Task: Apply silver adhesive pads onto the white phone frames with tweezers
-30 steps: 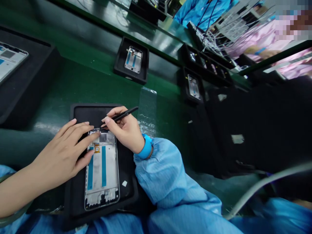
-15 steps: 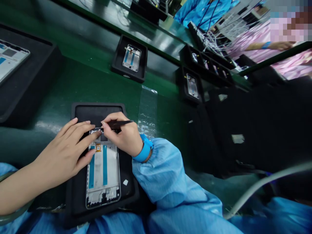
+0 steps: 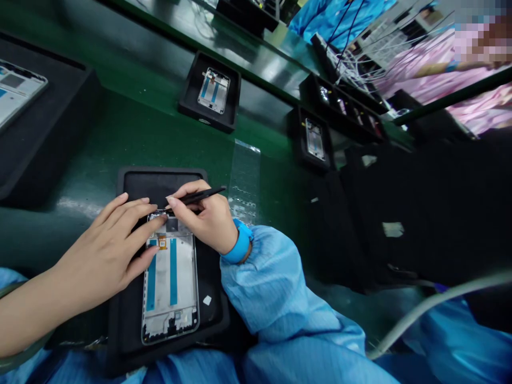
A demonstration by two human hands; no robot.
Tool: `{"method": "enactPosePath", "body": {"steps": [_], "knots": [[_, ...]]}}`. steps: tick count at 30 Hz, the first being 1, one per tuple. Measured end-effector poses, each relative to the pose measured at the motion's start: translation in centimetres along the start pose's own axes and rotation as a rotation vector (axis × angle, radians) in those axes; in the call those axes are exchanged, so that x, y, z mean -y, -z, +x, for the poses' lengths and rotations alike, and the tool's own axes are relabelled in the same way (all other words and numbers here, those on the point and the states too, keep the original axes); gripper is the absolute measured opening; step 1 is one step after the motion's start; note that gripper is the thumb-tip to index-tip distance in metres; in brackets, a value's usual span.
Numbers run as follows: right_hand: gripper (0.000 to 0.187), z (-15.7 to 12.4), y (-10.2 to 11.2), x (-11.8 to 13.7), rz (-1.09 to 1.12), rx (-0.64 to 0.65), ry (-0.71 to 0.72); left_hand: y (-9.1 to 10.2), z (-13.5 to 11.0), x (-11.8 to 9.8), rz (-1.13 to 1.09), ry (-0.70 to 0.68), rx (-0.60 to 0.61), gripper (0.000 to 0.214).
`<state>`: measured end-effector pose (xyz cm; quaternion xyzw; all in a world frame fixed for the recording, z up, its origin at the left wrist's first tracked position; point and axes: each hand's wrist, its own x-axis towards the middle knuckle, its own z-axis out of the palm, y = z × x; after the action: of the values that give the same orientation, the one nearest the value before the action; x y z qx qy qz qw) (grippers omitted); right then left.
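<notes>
A silver phone frame (image 3: 184, 288) with two blue strips lies in a black foam tray (image 3: 134, 184) in front of me. My left hand (image 3: 110, 242) rests with fingers spread over the frame's upper left, index fingertip and thumb touching it. Pinched in my right hand (image 3: 208, 221) is a pair of black tweezers (image 3: 206, 195), its tip at the frame's top edge. Whatever lies under the tip is too small to make out. A small flex cable with an orange tab (image 3: 162, 242) shows just beside my left thumb.
More phone frames sit in black trays: one at the far left (image 3: 18, 88), one at the back (image 3: 215, 90), one at the right (image 3: 315, 140). A clear plastic strip (image 3: 245, 181) is on the green table. Black cloth (image 3: 360, 224) covers the right side. A co-worker in pink (image 3: 436, 53) is across.
My right hand has shifted slightly and the tweezers' back end has tilted up. The left hand stays in place. The view has moved a little.
</notes>
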<state>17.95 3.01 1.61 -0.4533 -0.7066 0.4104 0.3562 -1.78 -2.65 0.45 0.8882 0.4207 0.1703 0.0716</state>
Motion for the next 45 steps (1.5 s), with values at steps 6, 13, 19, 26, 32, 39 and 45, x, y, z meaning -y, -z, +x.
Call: {"method": "enactPosePath", "body": {"steps": [6,13,19,26,32,39,45], "knots": [[0.011,-0.05,0.02,0.15,-0.053,0.019,0.095,0.06,-0.06,0.01,-0.001,-0.001,0.007,0.046],[0.010,0.36,-0.31,0.12,-0.120,0.023,0.155,-0.02,0.03,-0.07,0.002,0.006,0.001,0.044],[0.010,0.55,-0.41,0.25,-0.093,0.015,0.091,-0.12,0.04,-0.07,0.004,0.013,-0.011,0.045],[0.006,0.32,-0.21,-0.17,-0.131,-0.041,0.129,-0.27,-0.07,0.07,0.033,0.004,-0.034,0.046],[0.004,0.11,-0.15,-0.35,-0.225,-0.043,0.240,-0.24,-0.01,-0.03,0.050,0.001,-0.035,0.046],[0.007,0.02,-0.43,-0.60,-0.451,-0.015,0.562,-0.18,0.15,-0.32,0.105,-0.015,-0.051,0.046],[0.010,0.31,0.02,-0.46,-0.141,-0.026,0.215,-0.41,-0.10,-0.21,0.106,-0.013,-0.057,0.044]]}}
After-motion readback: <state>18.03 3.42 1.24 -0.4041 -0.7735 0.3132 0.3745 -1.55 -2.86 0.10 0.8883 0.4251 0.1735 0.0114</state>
